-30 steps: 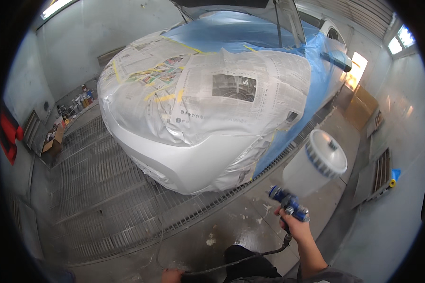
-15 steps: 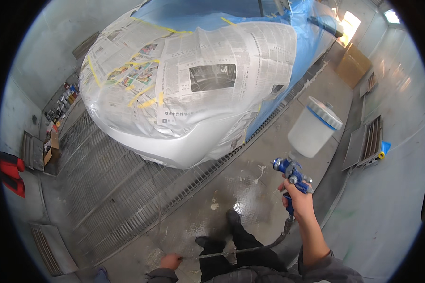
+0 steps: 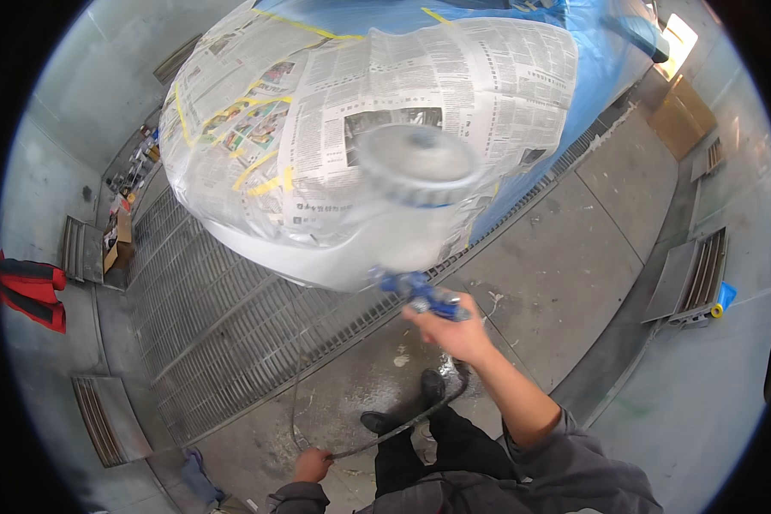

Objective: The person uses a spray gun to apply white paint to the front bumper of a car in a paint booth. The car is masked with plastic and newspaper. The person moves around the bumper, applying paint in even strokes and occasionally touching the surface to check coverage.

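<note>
My right hand (image 3: pixel 456 332) is wrapped round the grip of a blue spray gun (image 3: pixel 421 295), blurred by motion. A translucent paint cup (image 3: pixel 420 167) with a ribbed lid tops the gun and overlaps the car's front in view. The gun's nozzle points left, close to the white bumper (image 3: pixel 274 259). Low on the left, my left hand (image 3: pixel 314 464) is closed round the air hose (image 3: pixel 403 428), which curves up toward the gun's grip. Newspaper (image 3: pixel 317 154) and yellow tape cover the car's front above the bumper.
Blue plastic film (image 3: pixel 531 201) wraps the car's side. Under the car runs a metal floor grate (image 3: pixel 206 317). Bottles and cans (image 3: pixel 133 176) line the left wall, near red-and-black cloth (image 3: pixel 34 287). Louvred vents (image 3: pixel 698 274) and a cardboard sheet (image 3: pixel 681 116) stand on the right.
My right hand has swung left and up with the spray gun, from beside the car to before its bumper. The hose has bent into a loop; my left hand has shifted slightly up.
</note>
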Demonstrator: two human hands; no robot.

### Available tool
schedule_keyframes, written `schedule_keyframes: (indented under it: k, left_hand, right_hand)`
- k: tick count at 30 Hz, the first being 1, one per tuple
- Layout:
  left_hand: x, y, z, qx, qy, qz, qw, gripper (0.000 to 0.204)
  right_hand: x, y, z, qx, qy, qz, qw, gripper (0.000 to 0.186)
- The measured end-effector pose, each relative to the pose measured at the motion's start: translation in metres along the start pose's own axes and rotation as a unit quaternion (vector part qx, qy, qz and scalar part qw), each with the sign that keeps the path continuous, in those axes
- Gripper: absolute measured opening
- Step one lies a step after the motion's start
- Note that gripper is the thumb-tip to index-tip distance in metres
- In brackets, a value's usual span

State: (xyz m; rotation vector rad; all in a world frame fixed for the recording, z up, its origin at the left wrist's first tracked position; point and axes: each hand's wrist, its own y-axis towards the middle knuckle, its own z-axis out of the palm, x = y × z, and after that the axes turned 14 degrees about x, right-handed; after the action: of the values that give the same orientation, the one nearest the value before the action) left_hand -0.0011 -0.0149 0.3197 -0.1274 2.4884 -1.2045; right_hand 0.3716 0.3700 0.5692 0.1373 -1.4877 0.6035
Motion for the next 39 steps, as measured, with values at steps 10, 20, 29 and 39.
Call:
schedule_keyframes:
  k: [10,20,29,39]
  left_hand:
    - [-0.075,0.01,-0.036,0.05,-0.032,-0.028,0.998,0.027]
    - [-0.075,0.015,-0.045,-0.015,-0.066,-0.051,0.996,0.024]
    - [0.019,-0.04,-0.038,-0.025,0.048,-0.064,0.997,0.026]
    - [0.173,-0.123,-0.023,-0.131,0.017,-0.041,0.99,0.029]
  right_hand:
    - [-0.044,0.039,-0.113,-0.155,-0.003,0.005,0.988,0.026]
    - [-0.087,0.007,-0.203,-0.401,0.12,-0.027,0.908,0.019]
    - [-0.133,-0.118,-0.079,-0.356,0.144,0.006,0.923,0.015]
    - [-0.131,-0.195,0.124,-0.405,0.148,-0.031,0.902,0.016]
